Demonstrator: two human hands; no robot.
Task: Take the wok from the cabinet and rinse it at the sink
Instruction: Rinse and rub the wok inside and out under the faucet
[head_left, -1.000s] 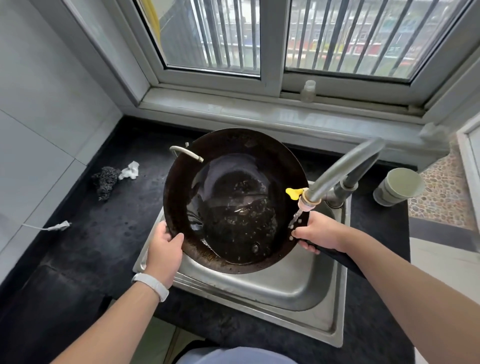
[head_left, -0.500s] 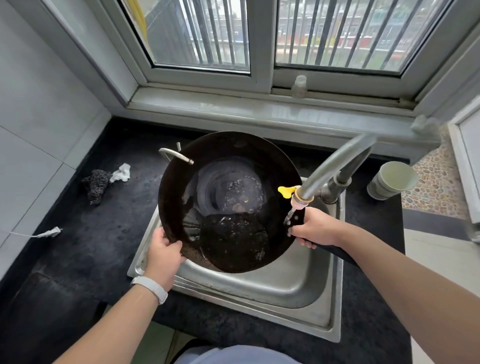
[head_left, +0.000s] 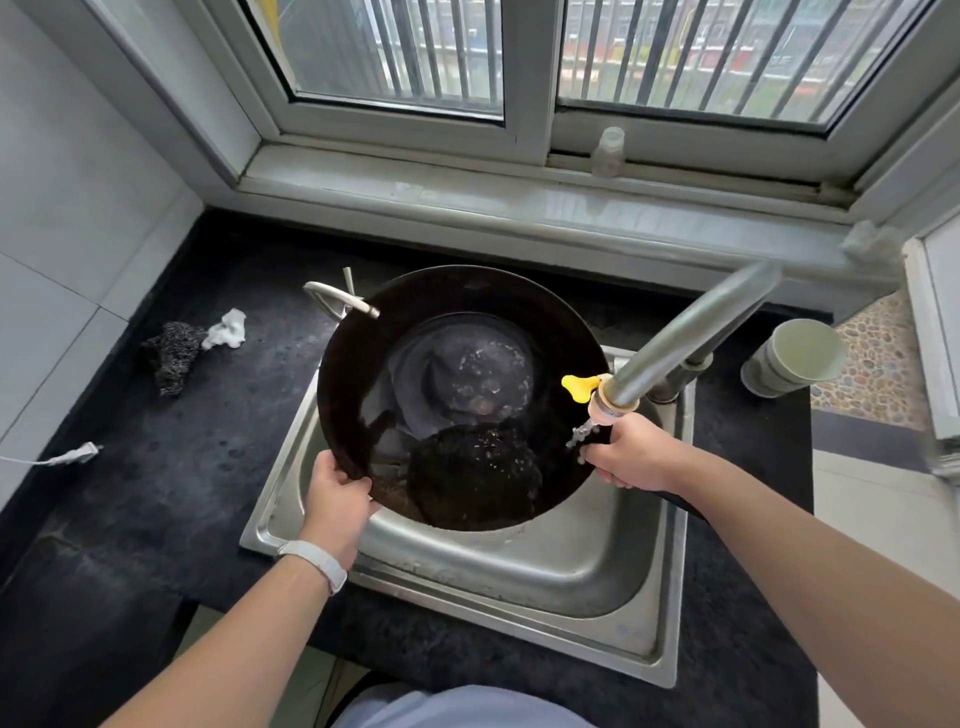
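Black countertop (head_left: 156, 467) is set around a steel sink (head_left: 597, 577). Fingers of the left hand (head_left: 337, 491) are curled over the near-left rim of the wok (head_left: 415, 338); the right hand (head_left: 631, 452) is clenched round its handle (head_left: 680, 501). The wok is held tilted above the basin, its right rim beneath the faucet (head_left: 691, 332) spout.

Wok (head_left: 457, 374) now tipped steeper twd person, dirty water (head_left: 472, 470) slid to near rim (bottom bared).

One wok (head_left: 457, 395), one sink (head_left: 519, 613), two hands (head_left: 340, 493) (head_left: 631, 457), one cup (head_left: 795, 358).
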